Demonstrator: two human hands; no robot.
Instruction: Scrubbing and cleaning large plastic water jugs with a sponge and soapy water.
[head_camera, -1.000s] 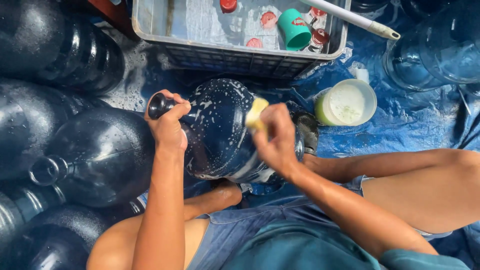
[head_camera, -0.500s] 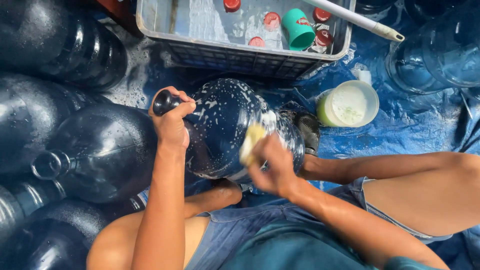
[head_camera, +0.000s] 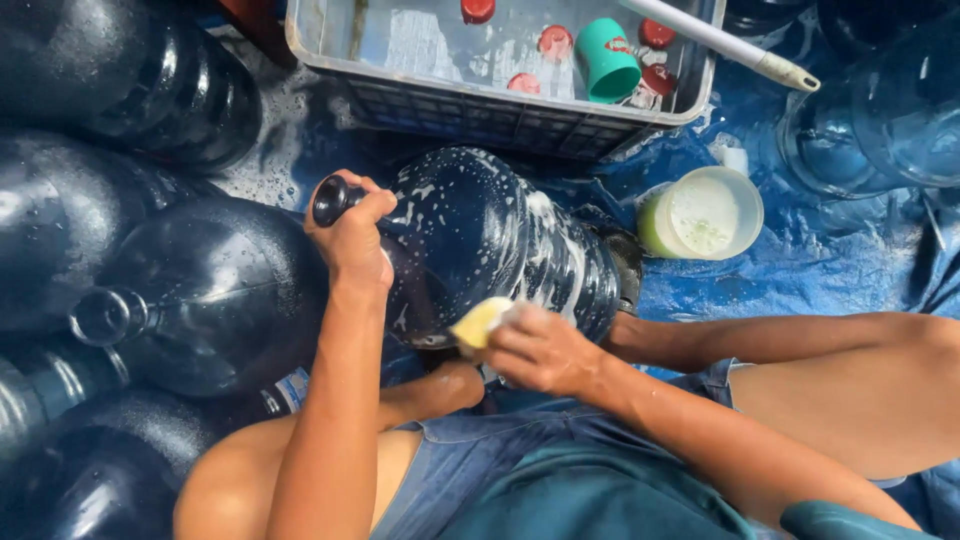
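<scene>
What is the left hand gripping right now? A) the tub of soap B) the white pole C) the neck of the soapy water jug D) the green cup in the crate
C: the left hand is wrapped around the neck of the soapy jug lying on its side, while the right hand presses a yellow sponge against the jug's side.

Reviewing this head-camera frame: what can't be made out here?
- Large soapy bottle: neck hidden inside the left hand.
- Yellow sponge: mostly covered by the right hand.
- Grey crate: far side cut off by the top edge.
- White pole: upper end out of frame.
</scene>
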